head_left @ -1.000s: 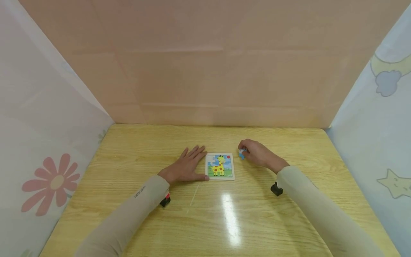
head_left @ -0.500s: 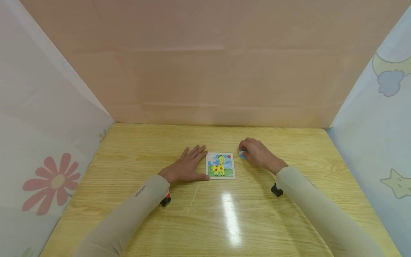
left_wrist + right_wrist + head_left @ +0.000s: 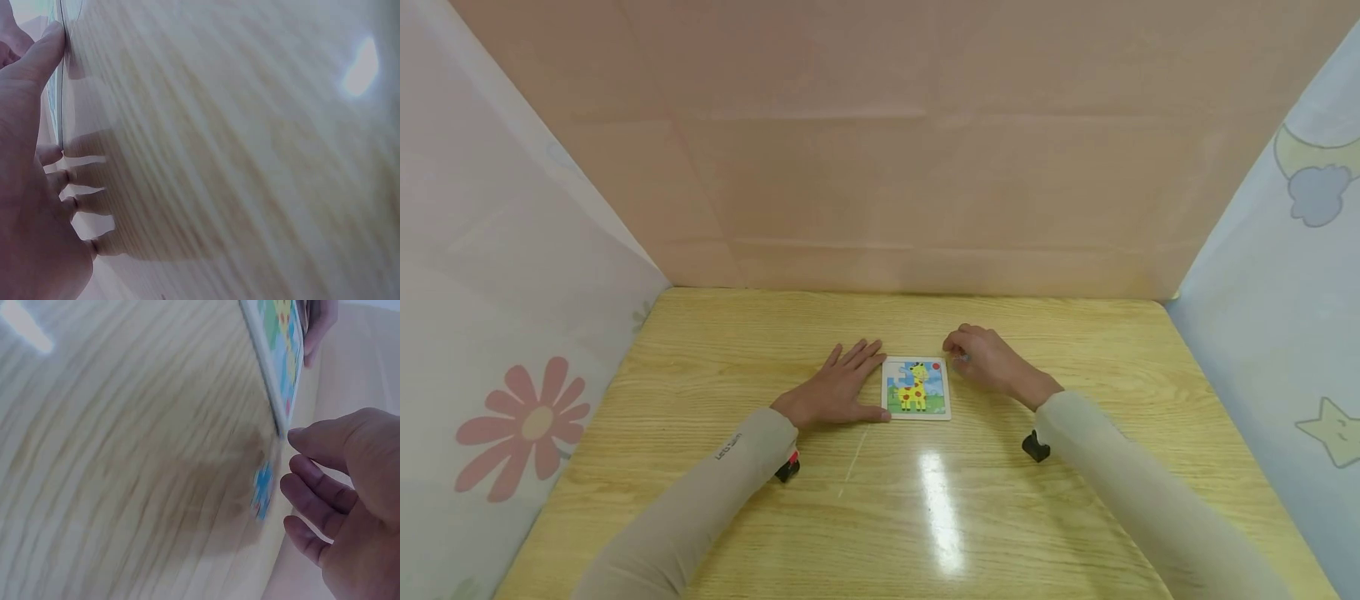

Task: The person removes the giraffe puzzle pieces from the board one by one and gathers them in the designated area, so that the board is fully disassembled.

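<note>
A square giraffe puzzle [image 3: 919,392] in a pale wooden frame lies flat on the table. A bare, light patch shows at its upper left. My left hand [image 3: 831,392] rests on the table with fingers spread, thumb and fingertip touching the frame's left edge; its thumb [image 3: 47,53] shows in the left wrist view. My right hand [image 3: 992,362] hovers just right of the frame. In the right wrist view its fingers are loosely bent, apart from the thumb, with nothing visible between them. A small blue puzzle piece [image 3: 262,489] appears on the table below those fingers, blurred; the head view mostly hides it.
The glossy wooden table [image 3: 880,517] reflects a bright light streak near its front. A plain peach backdrop [image 3: 880,167] closes off the back. Printed sheets stand at both sides, with a flower [image 3: 535,423] on the left and a star [image 3: 1333,429] on the right.
My right hand has shifted slightly left toward the frame, and less of the blue piece shows in the head view. The left hand and the puzzle have stayed in place.
</note>
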`<state>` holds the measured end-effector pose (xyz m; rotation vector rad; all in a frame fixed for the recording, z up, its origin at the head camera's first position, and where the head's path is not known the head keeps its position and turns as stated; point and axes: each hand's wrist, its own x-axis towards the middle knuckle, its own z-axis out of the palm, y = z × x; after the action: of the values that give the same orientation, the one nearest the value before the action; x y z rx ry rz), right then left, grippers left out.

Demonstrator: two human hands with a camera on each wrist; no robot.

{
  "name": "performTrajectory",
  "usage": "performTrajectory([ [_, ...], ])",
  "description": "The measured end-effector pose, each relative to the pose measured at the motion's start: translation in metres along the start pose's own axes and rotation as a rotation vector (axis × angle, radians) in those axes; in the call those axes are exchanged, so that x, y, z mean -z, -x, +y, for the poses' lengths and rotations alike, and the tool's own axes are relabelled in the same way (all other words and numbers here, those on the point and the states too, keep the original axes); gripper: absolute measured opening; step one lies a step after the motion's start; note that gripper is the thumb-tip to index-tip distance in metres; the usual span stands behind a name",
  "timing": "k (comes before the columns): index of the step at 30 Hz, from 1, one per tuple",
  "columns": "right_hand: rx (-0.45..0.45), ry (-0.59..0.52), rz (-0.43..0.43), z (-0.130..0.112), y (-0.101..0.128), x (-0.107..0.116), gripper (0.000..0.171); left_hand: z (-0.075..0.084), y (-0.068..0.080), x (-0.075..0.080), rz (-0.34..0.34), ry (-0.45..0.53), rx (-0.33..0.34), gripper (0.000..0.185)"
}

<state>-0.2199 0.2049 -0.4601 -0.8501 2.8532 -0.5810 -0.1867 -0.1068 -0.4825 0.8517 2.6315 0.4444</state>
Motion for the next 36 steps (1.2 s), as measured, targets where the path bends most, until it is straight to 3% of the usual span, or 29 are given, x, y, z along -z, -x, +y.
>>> performTrajectory([
  [13,0.036,-0.025,-0.077,-0.029,-0.011,-0.012,0.021,-0.004,0.002,-0.002,0.019,0.008,-0.009,0.106],
  [23,0.032,0.003,-0.114,-0.037,-0.015,-0.013,0.026,-0.003,0.003,-0.002,0.023,0.020,-0.014,0.105],
  [28,0.021,0.058,-0.135,-0.045,-0.017,-0.014,0.028,-0.001,0.004,0.000,0.023,0.025,-0.020,0.105],
  [36,0.059,0.187,-0.100,-0.055,-0.017,-0.015,0.027,-0.001,0.005,-0.001,0.023,0.017,-0.021,0.105],
])
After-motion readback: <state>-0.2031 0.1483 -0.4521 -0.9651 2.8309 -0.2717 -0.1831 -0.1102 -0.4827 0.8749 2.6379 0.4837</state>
